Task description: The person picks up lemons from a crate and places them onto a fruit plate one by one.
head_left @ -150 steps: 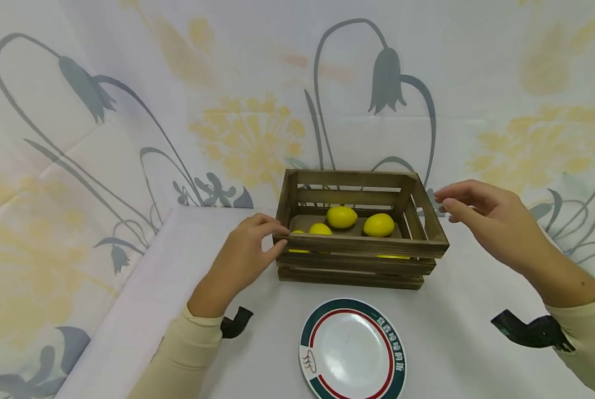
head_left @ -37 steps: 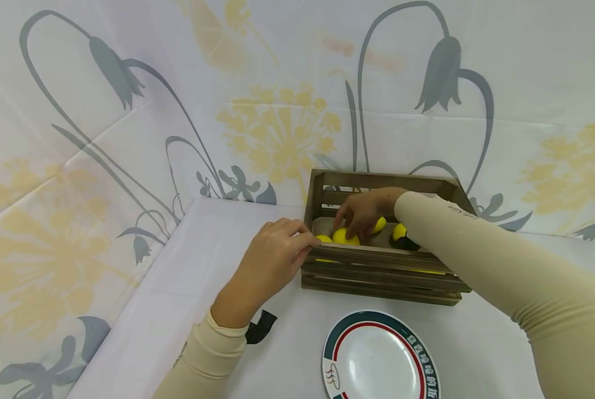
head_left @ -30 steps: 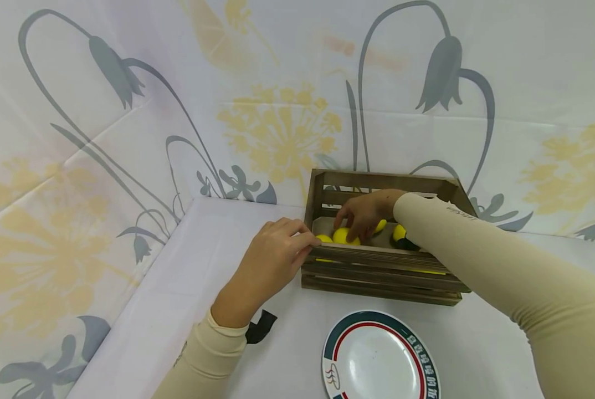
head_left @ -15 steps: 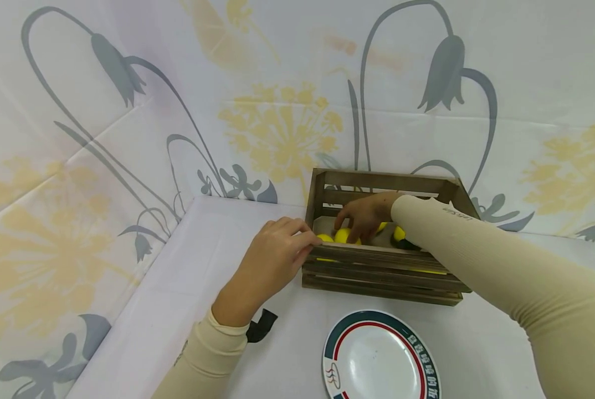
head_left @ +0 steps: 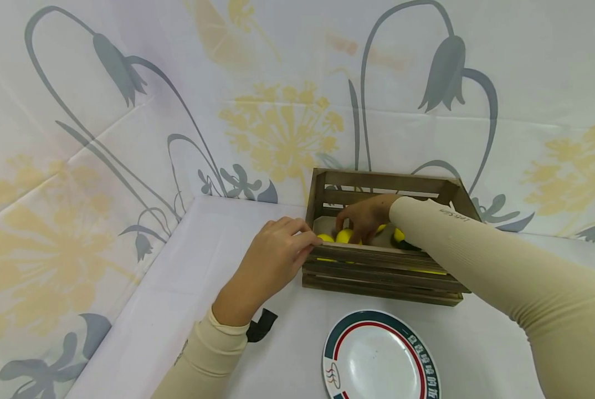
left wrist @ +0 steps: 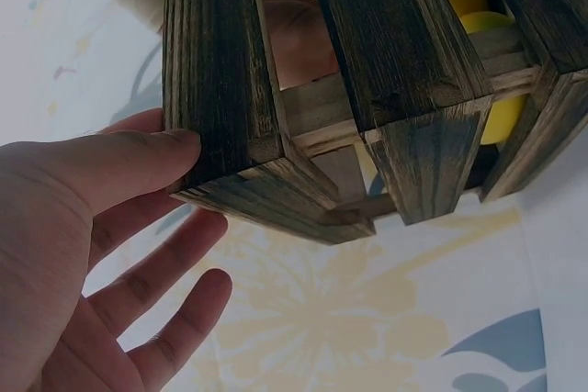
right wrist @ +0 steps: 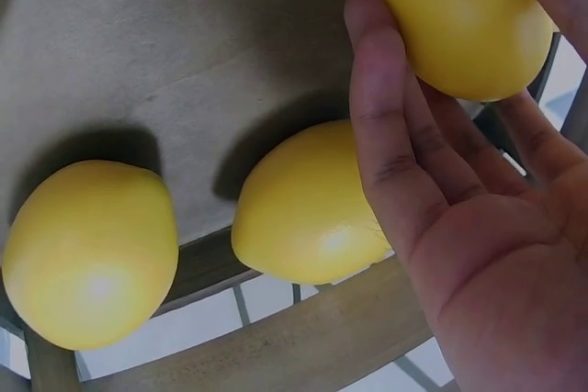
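A slatted wooden crate (head_left: 382,257) with several yellow lemons stands at the wall. My left hand (head_left: 270,257) pinches its near left top rim; in the left wrist view the thumb (left wrist: 152,158) lies on the top slat while the lower fingers spread free. Inside the crate, my right hand (head_left: 364,216) reaches down and grips a lemon (right wrist: 469,25) between thumb and fingers, near the front left. Two other lemons, one at the left (right wrist: 92,254) and one beside the fingers (right wrist: 308,208), lie on the crate floor. The right forearm covers the crate's right part.
A round white plate (head_left: 377,360) with a green and red rim lies on the white cloth in front of the crate. A floral cloth wall (head_left: 287,133) rises close behind. Black straps (head_left: 262,326) hang at the wrists.
From outside the crate's right end, my right hand has come into it and onto a lemon, its fingers drawing closer round it lately. My left hand stays at the rim; the head view shifted.
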Available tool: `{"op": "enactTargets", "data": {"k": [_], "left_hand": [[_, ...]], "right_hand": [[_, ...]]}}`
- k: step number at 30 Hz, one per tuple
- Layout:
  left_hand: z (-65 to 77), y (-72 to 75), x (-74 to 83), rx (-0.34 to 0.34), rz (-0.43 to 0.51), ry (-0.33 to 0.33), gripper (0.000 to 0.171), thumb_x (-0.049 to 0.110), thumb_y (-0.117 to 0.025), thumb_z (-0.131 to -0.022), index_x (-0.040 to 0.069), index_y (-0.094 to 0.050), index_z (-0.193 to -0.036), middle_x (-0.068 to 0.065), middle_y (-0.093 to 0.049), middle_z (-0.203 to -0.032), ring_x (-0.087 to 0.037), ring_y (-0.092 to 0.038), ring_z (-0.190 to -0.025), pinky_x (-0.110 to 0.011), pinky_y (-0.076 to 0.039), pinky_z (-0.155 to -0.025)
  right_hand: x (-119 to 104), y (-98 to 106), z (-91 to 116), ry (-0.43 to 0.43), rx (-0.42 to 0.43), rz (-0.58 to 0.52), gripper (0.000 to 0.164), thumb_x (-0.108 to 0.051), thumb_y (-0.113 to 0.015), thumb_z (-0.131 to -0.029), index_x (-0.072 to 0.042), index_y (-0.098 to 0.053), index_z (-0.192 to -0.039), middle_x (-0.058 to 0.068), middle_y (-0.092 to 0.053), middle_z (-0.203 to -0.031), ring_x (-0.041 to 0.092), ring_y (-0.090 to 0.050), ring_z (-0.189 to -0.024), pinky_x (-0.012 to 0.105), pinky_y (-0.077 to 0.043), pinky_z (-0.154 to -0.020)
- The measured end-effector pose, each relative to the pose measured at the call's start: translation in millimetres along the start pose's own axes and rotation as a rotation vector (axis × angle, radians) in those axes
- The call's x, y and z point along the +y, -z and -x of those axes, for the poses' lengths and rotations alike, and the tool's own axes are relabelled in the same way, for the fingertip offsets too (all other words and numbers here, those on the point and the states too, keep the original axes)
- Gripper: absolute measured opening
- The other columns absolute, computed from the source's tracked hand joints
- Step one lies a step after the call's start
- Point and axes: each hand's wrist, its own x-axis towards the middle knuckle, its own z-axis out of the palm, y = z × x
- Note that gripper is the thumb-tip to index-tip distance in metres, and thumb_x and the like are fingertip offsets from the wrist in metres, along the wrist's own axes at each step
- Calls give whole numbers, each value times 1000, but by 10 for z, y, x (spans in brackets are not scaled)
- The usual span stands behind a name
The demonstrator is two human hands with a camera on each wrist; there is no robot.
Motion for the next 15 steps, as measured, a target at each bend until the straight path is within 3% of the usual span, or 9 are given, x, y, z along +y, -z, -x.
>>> {"op": "enactTargets", "data": {"k": [8, 15], "left_hand": [[-2, 3, -1, -3, 8, 3, 16, 5, -79, -83, 19, -77, -91, 4, -68, -90, -17, -67, -92, -34, -52, -72], [-6, 16, -1, -11, 0, 6, 15, 6, -80, -83, 19, -77, -92, 4, -68, -91, -17, -67, -93, -34, -52, -73]], "right_hand": [[24, 33, -21, 28, 21, 33, 59, -15, -73, -91, -4, -42, -140, 22, -53, -127, 21, -69, -88, 38, -59, -87], [59, 87, 67, 75, 114, 60, 55, -19, -76, -89, -8, -48, -135, 19, -50, -131, 20, -71, -92, 37, -60, -86]]}}
